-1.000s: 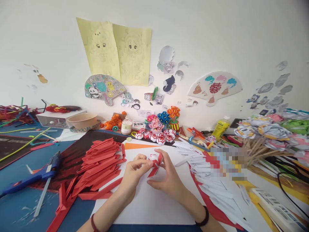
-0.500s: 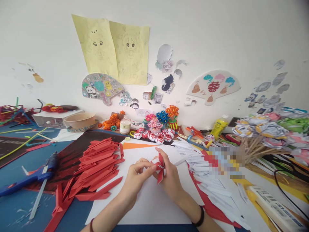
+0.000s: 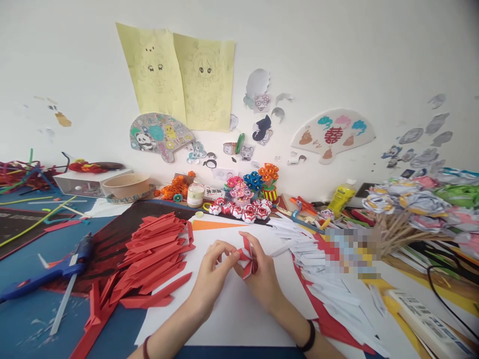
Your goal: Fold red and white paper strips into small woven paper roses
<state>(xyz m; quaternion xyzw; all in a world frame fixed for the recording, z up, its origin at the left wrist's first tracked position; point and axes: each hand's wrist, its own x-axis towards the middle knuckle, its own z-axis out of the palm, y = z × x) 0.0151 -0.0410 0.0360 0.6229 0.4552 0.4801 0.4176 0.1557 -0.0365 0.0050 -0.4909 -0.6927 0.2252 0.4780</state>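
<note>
Over a white sheet of paper (image 3: pixel 232 314), both hands meet on a small red-and-white folded paper piece (image 3: pixel 246 257). My left hand (image 3: pixel 215 267) pinches its left side between thumb and fingertips. My right hand (image 3: pixel 262 274) holds it from the right, fingers curled around it, with a red strip standing up along the index finger. The inner folds are partly hidden by the fingers. To the left lies a heap of folded red paper strips (image 3: pixel 153 259); to the right, a spread of folded white paper strips (image 3: pixel 322 279).
A blue glue gun (image 3: pixel 71 264) with a glue stick lies at the left. Finished red-and-white paper flowers (image 3: pixel 249 213) stand at the back, beside a small glass jar (image 3: pixel 195 194). At the right are a yellow bottle (image 3: pixel 342 195), paper flowers on sticks (image 3: pixel 407 202) and a white box (image 3: pixel 426 319).
The red-and-white paper piece has turned in my fingers, and its red strips now sit at a different angle. Both hands stay close together over the sheet. The view has shifted slightly.
</note>
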